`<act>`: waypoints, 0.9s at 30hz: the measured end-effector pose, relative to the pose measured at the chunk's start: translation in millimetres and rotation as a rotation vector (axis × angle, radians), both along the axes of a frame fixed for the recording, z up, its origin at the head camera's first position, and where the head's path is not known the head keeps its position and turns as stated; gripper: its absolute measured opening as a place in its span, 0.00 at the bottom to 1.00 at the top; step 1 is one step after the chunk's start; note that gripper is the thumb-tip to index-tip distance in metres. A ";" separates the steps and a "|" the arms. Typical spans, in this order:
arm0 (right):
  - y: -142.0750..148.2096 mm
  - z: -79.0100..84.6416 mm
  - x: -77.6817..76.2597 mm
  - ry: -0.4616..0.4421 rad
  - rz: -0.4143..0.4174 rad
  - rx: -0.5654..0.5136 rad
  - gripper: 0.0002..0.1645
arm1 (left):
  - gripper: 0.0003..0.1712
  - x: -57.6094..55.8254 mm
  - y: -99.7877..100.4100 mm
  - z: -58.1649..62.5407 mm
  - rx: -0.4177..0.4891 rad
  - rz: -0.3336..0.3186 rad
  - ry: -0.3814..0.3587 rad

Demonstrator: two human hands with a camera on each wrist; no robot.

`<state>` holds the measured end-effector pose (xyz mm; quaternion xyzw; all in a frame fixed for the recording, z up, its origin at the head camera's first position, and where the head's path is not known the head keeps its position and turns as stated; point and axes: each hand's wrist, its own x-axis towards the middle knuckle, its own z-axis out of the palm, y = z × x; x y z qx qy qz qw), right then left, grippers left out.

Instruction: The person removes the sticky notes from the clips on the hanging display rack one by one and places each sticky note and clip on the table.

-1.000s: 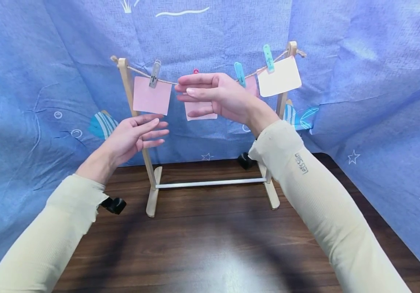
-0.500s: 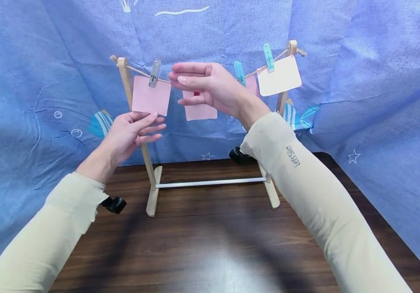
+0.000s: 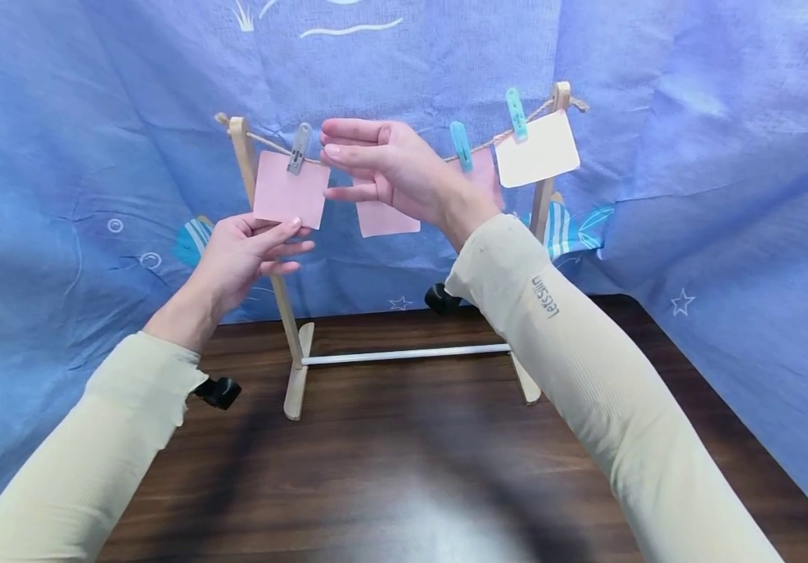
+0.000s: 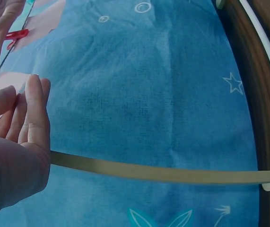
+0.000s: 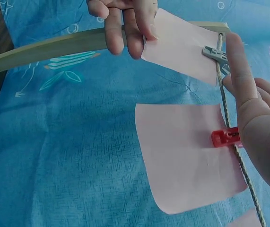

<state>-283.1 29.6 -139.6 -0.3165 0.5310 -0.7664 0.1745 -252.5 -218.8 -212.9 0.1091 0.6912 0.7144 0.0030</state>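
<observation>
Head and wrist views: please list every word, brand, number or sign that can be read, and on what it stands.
"Let'sSlim": on the right sleeve; its ending is blurred.
No readable text on the cards, clips or blue backdrop, which shows drawings.

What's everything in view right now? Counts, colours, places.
Table: 1, dark brown, below
Stand: 1, light wood, on the table
Rod: 1, white, low across the stand
Backdrop: 1, blue with sea prints, behind the stand
Rope: 1, tan, between the stand's posts
Pink cards: 3, pink, leftmost along the rope
White card: 1, white, far right
Grey clothespin: 1, grey, on the leftmost card
Red clothespin: 1, red, on the middle pink card
Blue clothespins: 2, blue, on the other cards
Black devices: 2, black, near the wrists
Sleeves: 2, cream, both arms
Left hand: 1, bare, pinching the leftmost card
Right hand: 1, bare, beside the grey clothespin
</observation>
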 end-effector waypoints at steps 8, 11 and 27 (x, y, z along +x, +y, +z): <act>-2.7 -5.5 -3.7 -0.030 -0.003 0.010 0.38 | 0.17 -1.6 1.3 -5.4 -0.028 0.004 0.011; -2.9 -6.4 -4.7 -0.042 -0.007 0.013 0.38 | 0.16 -1.8 0.6 -6.6 -0.037 0.004 0.009; -11.9 -3.0 -1.1 -0.057 0.006 -0.024 0.35 | 0.16 3.1 -11.4 -0.9 -0.096 0.032 0.043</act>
